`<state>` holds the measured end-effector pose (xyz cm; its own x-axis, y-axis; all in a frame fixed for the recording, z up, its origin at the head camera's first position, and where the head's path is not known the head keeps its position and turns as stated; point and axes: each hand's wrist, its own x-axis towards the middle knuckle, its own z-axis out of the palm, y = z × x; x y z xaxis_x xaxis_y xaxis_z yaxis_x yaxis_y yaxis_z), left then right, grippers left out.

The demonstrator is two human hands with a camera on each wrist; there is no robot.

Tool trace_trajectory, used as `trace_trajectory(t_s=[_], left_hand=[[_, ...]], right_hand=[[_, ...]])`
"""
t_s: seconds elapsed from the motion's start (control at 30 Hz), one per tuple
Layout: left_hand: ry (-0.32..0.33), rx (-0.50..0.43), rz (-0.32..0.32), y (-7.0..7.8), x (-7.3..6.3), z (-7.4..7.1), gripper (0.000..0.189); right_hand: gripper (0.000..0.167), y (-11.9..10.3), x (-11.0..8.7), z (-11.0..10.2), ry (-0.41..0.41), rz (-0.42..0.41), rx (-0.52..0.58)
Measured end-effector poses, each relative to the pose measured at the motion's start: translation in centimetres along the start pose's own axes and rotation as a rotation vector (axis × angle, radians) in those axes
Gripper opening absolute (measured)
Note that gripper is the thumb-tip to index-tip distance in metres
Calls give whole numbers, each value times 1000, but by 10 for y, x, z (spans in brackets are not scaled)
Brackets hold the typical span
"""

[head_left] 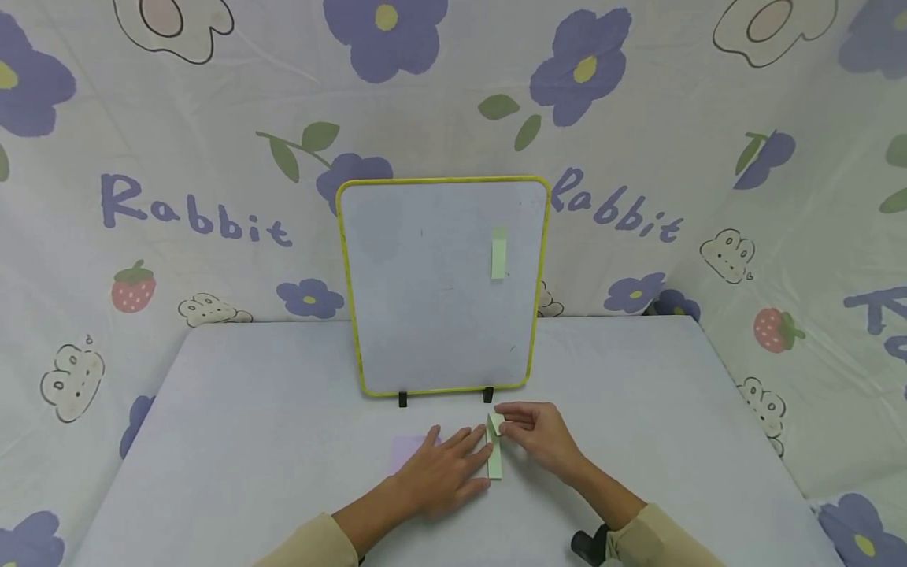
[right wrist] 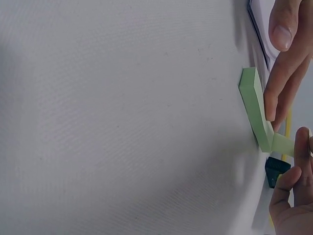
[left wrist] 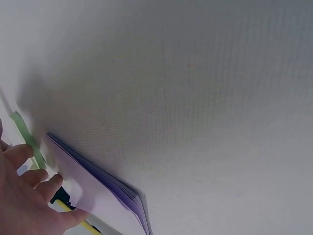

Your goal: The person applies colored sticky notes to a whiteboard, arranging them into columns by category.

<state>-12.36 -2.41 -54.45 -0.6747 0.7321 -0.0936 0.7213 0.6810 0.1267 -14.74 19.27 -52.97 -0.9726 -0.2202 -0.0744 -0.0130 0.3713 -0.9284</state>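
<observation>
A narrow pale green sticky note pad (head_left: 494, 466) lies on the table in front of the whiteboard. My left hand (head_left: 448, 472) is spread flat, its fingertips touching the pad's left edge. In the right wrist view, the pad (right wrist: 253, 100) shows its thickness, and a lifted top sheet (right wrist: 282, 144) bends up from its far end. Thumb and fingers of my right hand (head_left: 544, 438) pinch that sheet. A square lilac notepad (head_left: 405, 450) sits left of the green pad, partly covered by my left hand; the left wrist view shows its layered edge (left wrist: 122, 193).
A whiteboard (head_left: 439, 307) with a yellow frame stands upright on small black feet (head_left: 402, 399) behind the hands. One green paper strip (head_left: 499, 260) is stuck on its upper right. Patterned cloth (head_left: 212, 102) hangs behind the white table (head_left: 262, 409).
</observation>
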Motion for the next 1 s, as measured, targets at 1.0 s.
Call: trace_trajectory(t_s=[1.0], left_hand=[[-23,-57,43,-1,4,-7,57]], right_hand=[[30,-48,26,-24,144,-237,-17]])
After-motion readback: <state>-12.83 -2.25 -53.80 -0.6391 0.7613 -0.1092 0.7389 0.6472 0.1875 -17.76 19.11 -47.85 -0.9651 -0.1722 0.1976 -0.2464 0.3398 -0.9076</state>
